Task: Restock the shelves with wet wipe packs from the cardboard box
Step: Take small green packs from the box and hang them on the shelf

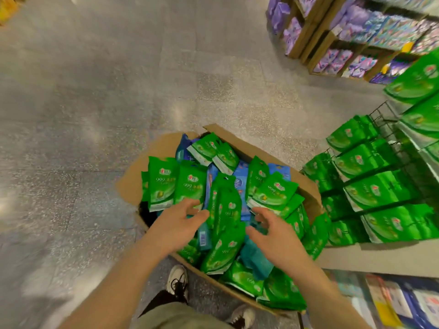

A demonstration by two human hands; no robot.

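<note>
Head view looks down on two bare forearms reaching over an open cardboard box [133,184] on the speckled floor [95,103]. Both are empty: the left hand [177,225] has its fingers spread and relaxed, fingertips at the lower edge of an upright green wet wipe pack [190,186]; the right hand [270,231] has its fingers loosely curled above the pile and grips nothing, though motion blur makes it hard to tell whether the fingertips touch a pack. Between the two hands a green pack [225,210] stands on edge, leaning slightly. Around them the box is full of green packs lying at all angles, with several blue packs [240,176] showing through the middle and a crumpled teal piece [256,257] near the right wrist. One box flap [228,136] sticks up at the far side. Near the box's close edge two white-and-black shoes [177,279] and a khaki trouser leg [171,314] show on the floor. To the right, just beside the box, green packs hang in rows on the black wire hooks [384,119] of a display rack [380,184], with larger green packs above them. Farther off, at the top right, wooden shelves [306,34] hold purple packages [292,32].
</note>
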